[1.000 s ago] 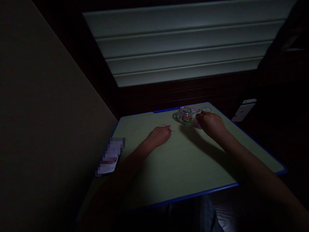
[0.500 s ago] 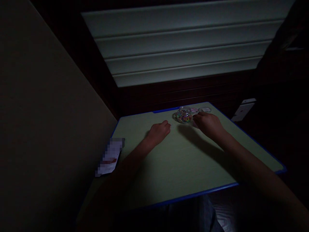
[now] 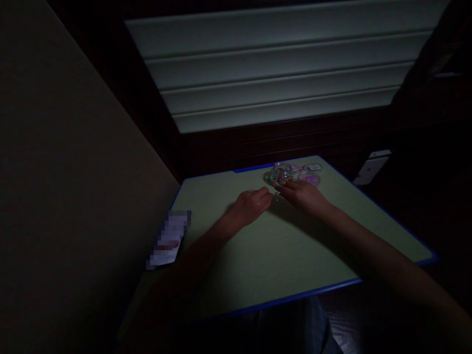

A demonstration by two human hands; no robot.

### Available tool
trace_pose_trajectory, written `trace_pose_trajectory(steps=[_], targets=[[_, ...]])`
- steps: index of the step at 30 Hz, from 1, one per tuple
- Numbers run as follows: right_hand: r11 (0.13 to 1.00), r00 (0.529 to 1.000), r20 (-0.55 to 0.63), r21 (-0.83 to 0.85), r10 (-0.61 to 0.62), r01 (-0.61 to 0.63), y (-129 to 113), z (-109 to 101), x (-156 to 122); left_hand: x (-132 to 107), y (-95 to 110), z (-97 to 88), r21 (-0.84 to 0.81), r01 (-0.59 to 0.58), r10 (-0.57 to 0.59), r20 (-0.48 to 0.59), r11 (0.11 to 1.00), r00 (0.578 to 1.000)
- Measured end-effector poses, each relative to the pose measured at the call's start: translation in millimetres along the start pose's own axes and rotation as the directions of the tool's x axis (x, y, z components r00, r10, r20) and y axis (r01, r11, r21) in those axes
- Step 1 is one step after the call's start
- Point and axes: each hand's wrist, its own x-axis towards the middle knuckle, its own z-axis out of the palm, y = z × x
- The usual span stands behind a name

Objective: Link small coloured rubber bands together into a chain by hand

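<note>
Over the far middle of the table, my left hand [image 3: 252, 205] is closed in a pinch. A tiny thin, clear, glinting piece [image 3: 277, 196] shows at its fingertips; what it is, I cannot make out. Close by on the right, my right hand [image 3: 304, 196] pinches beside the same piece, with its fingertips partly hidden. Just behind the right fingers stands a clear round container [image 3: 280, 172] of small multicoloured rings or beads. A low clear container with pink contents [image 3: 309, 178] sits past the right knuckles.
A clear round container or lid with a white label [image 3: 313, 168] and a small pink item [image 3: 296, 168] lie at the back of the blue-edged table [image 3: 287, 260]. A phone-like device [image 3: 167, 241] rests at the left edge. Right of the table is a white box [image 3: 373, 167].
My right hand has come left and toward me from beside the multicoloured container, baring the pink one. My left hand has shifted right, so the fingertips nearly meet.
</note>
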Motion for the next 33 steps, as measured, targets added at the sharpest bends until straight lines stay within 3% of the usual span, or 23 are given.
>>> trace_pose_trajectory(steps=[11,18,25,28,33], targets=[[1.0,0.999,-0.031,-0.023,-0.019,0.018,3,-2,0,0,-2,-2.0,-0.026,0.029,-0.03,-0.031,0.999,0.999],[0.977,0.978,0.012,-0.05,0.207,-0.206,14,-12,-1,-2,-15,3.2,-0.032,0.117,-0.117,0.001,0.993,0.993],[0.839,0.872,-0.058,-0.251,0.485,-0.483,40,-17,-10,-6,-27,14.1,0.042,0.12,-0.125,0.166,0.992,0.978],[0.796,0.837,-0.038,-0.29,0.545,-0.531,47,-15,-13,-8,-29,17.2,0.048,0.121,-0.129,0.218,0.991,0.967],[0.797,0.828,0.01,-0.277,0.56,-0.536,48,-12,-12,-9,-33,18.9,0.048,0.133,-0.141,0.255,0.99,0.957]])
